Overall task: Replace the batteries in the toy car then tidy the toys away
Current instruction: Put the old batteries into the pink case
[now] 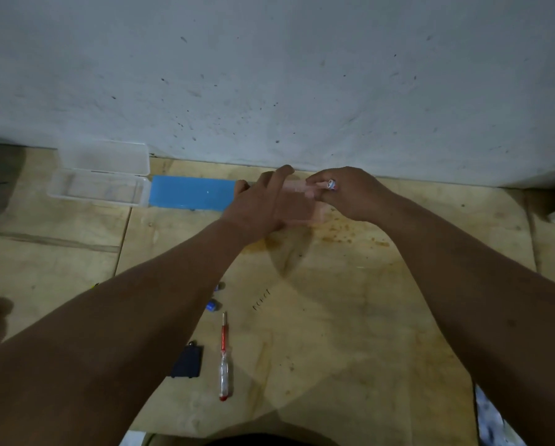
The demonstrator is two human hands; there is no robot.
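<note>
Fingers of the right hand (343, 194) pinched a small white-and-blue cylindrical battery (331, 184) while the left hand (263, 204) curled round a pale pink translucent plastic box (305, 201) by the plywood floor's (350, 317) far edge, beside a blue rectangular case (190, 192).

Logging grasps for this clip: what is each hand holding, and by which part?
The right hand pinches a battery by its side, one end showing. The left hand holds a pink toy from above; the exact hold is hidden.

pale pink toy car (305, 204) mostly hidden near the wall, small battery (331, 184) above it, blue batteries (212, 305) on floor
</note>
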